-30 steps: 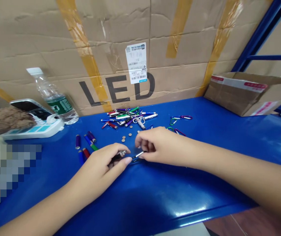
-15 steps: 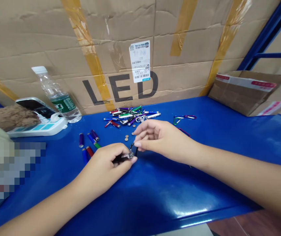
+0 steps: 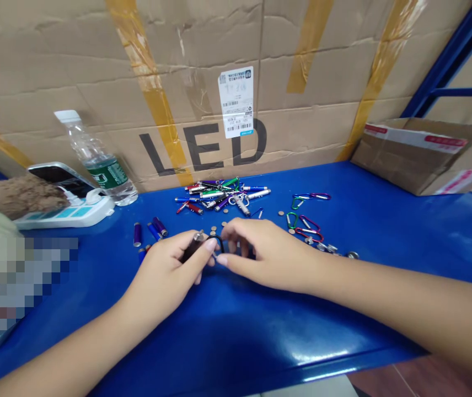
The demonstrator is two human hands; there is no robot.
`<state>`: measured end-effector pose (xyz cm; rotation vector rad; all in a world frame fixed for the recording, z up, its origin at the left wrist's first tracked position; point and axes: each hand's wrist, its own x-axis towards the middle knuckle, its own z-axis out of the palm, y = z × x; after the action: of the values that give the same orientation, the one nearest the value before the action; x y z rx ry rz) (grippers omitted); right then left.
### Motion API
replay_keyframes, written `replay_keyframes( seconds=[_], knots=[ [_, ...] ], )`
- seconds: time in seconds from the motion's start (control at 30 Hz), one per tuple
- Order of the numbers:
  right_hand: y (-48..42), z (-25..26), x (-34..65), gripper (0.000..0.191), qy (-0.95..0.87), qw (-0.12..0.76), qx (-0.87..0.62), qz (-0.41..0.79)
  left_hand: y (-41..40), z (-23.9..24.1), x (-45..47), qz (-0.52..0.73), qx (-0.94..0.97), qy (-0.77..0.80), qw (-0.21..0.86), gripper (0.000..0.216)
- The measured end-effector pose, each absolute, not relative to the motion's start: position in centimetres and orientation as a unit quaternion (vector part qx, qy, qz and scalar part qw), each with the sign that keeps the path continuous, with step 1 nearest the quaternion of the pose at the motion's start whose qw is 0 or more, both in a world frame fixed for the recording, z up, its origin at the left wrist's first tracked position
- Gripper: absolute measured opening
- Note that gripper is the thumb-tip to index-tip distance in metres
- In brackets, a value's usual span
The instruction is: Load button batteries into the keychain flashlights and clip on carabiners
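My left hand (image 3: 165, 262) is closed around a small black flashlight (image 3: 191, 247) with a silver end pointing up and right. Beside its thumb, a black carabiner (image 3: 221, 241) curves up between the two hands. My right hand (image 3: 273, 248) pinches the carabiner's lower side with the thumb; its other fingers are curled and partly hidden. Left of my left hand lie several purple and blue flashlight tubes (image 3: 137, 235), some covered by the hand. Small button cells (image 3: 213, 229) are on the table just beyond my fingers.
A heap of colourful mini flashlights (image 3: 215, 194) with carabiners lies at the back. Loose carabiners (image 3: 310, 226) and small silver parts (image 3: 327, 248) are to the right. A water bottle (image 3: 106, 171), power strip (image 3: 70, 212) and phone stand left; an open cardboard box (image 3: 409, 160) stands right.
My left hand has turned the flashlight so its silver end points upward. My right hand has come slightly down and left, uncovering carabiners and small silver parts behind it.
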<state>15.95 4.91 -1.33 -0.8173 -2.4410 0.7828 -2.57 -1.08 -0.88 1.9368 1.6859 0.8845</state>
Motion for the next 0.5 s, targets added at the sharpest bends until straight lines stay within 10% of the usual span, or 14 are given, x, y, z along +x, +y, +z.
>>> replay_keyframes(
  seconds=[0.2,0.5],
  knots=[
    [4.37,-1.3,15.54,0.022,-0.947,0.148,-0.285,0.005,-1.23,-0.89,-2.09,0.308,0.749,0.575,0.116,0.037],
    [4.03,-1.95,15.2,0.028,-0.953,0.113,-0.277,-0.048,-1.7,-0.68,-1.85,0.28,0.788,0.539,0.097,0.035]
  ],
)
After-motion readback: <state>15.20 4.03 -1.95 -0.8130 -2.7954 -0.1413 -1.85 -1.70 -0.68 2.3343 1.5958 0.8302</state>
